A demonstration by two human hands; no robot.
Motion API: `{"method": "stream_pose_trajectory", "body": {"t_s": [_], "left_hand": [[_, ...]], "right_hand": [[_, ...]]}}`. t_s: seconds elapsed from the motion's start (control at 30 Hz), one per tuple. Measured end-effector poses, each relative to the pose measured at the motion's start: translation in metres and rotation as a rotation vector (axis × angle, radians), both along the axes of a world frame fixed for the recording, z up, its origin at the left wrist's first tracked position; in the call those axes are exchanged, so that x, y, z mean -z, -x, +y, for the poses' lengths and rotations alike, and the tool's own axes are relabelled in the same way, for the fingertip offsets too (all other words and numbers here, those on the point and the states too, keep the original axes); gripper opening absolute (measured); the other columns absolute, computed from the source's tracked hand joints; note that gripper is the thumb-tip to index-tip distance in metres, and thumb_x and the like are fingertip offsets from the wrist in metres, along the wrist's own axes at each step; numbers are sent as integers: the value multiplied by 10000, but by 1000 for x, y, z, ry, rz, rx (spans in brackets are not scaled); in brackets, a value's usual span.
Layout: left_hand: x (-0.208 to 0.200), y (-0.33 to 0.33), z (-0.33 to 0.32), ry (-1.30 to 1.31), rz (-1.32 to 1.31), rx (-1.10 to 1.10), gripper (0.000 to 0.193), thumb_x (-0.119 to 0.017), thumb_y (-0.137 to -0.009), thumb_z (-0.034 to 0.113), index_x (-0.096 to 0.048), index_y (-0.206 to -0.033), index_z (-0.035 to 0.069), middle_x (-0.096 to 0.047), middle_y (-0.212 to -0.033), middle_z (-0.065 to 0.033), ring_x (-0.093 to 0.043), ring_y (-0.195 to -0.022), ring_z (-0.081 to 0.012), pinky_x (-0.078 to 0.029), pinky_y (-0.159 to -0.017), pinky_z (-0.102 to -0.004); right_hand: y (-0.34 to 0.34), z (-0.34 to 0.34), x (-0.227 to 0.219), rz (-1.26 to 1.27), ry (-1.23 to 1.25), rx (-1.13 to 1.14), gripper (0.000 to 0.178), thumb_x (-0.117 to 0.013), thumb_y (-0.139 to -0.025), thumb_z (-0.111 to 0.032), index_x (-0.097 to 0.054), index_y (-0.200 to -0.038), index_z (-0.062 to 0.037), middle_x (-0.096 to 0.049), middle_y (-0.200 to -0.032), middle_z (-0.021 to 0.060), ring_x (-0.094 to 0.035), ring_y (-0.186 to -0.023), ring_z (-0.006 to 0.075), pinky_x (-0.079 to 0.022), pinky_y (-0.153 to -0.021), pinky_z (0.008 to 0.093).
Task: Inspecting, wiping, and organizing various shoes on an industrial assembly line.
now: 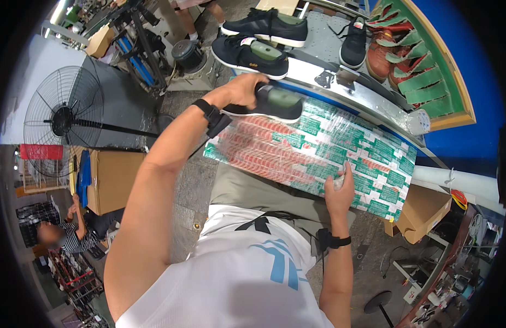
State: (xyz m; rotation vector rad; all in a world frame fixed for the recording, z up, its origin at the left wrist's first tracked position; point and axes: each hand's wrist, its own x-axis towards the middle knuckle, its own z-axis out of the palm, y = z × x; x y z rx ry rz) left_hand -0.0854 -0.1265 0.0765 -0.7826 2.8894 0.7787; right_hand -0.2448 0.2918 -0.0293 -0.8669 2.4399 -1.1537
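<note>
My left hand point(243, 92) grips a black sneaker point(288, 111) by one end. The sneaker has a white sole, and a green shoe last fills its opening. It is held over the left end of a board point(373, 158) covered in green, white and red printed tape under a glossy film. Over the board's near edge, my right hand point(340, 195) is closed with one finger pointing forward. A small pale thing seems to sit between its fingers, too small to name. Beyond the left hand stand two more black sneakers point(247, 57) with green lasts.
A single black shoe point(353, 46) stands on the grey metal machine top point(318, 38). To its right, a wooden frame point(465, 104) holds green flaps over reddish-brown shoe forms point(380, 59). A standing fan point(64, 120) and a cardboard box point(116, 180) are at left; another person point(81, 235) is farther off.
</note>
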Motion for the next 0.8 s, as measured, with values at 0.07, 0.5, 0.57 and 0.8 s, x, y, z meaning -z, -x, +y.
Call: {"method": "stream_pose_trajectory", "body": {"t_s": [0.07,0.5,0.57,0.8], "left_hand": [[6,-1,3,57,-51,175,912,-936,-618,80,-629,-1476,55,-710,-1337,-204,-662,-1291,-417,-545,-1110,-453],[32,10,11,395,40,-58,762,-978,-715,142,-643,-1394,53,-681,-1316,-176,-631,-1277,-420,-526,-1101,-509],[17,23,26,492,-35,-34,724,-926,-733,64,-652,-1403,63,-672,-1333,-174,-602,-1311,-422,-488,-1143,-497],[-32,173,40,206,492,186,470,-800,-953,231,-707,-1341,-17,-748,-1280,-241,-727,-1209,-397,-577,-1030,-453]], "right_hand": [[14,-5,2,106,5,-5,784,-786,-922,-195,-499,-1620,17,-681,-1237,176,-676,-1133,337,-555,-974,443],[93,9,36,538,13,-91,797,-835,-866,-234,-545,-1563,21,-669,-1181,211,-666,-1067,406,-548,-900,516],[100,6,40,600,7,-65,761,-833,-853,-258,-585,-1520,14,-655,-1159,205,-661,-1048,402,-546,-890,519],[98,2,42,622,-20,-33,539,-823,-783,-289,-748,-1274,-79,-640,-1134,164,-649,-991,367,-530,-843,496]]}}
